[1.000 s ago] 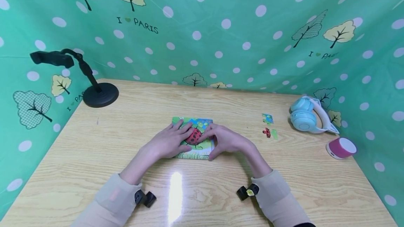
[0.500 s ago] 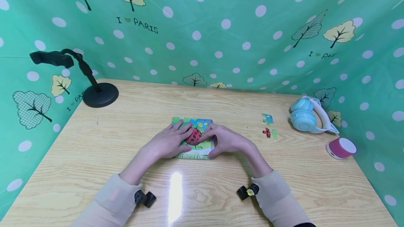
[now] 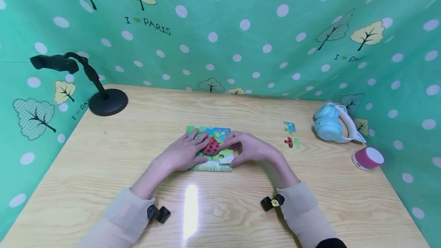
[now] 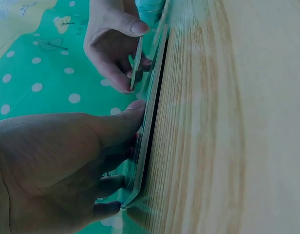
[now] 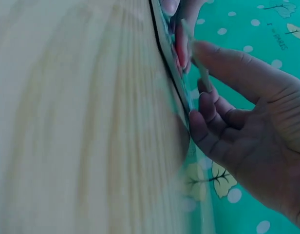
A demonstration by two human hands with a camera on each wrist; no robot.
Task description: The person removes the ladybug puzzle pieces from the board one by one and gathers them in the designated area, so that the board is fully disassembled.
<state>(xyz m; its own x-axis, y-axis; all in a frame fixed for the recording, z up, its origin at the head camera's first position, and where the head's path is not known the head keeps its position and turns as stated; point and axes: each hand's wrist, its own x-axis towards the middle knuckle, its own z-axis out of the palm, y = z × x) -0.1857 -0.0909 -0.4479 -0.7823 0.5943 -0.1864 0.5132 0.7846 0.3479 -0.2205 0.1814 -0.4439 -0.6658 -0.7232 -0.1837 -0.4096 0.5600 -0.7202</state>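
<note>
- A ladybug puzzle (image 3: 211,167) is seen in the head view on the wooden table (image 3: 113,202), with a hand placed at either side.
- Its left part is covered by the left hand (image 3: 182,154), whose fingers are spread across the printed face; in the left wrist view, that hand's thumb (image 4: 125,119) is seen at the board's edge (a detail harder to make out from above).
- A puzzle piece (image 3: 226,157) is held by the right hand (image 3: 255,148), pinched between thumb and fingers at the puzzle's right part.
- From the head, the piece's printed side is shown; in both wrist views it is seen nearly edge-on, tilted up from the board. Whether the board is touched by it cannot be told.
- Only in the head view are the loose pieces (image 3: 290,127) plainly shown, well to the right, near the blue headphones (image 3: 329,127).
- Beyond these, a pink cylinder (image 3: 368,158) is seen at right, and a black stand (image 3: 108,102) at far left.
</note>
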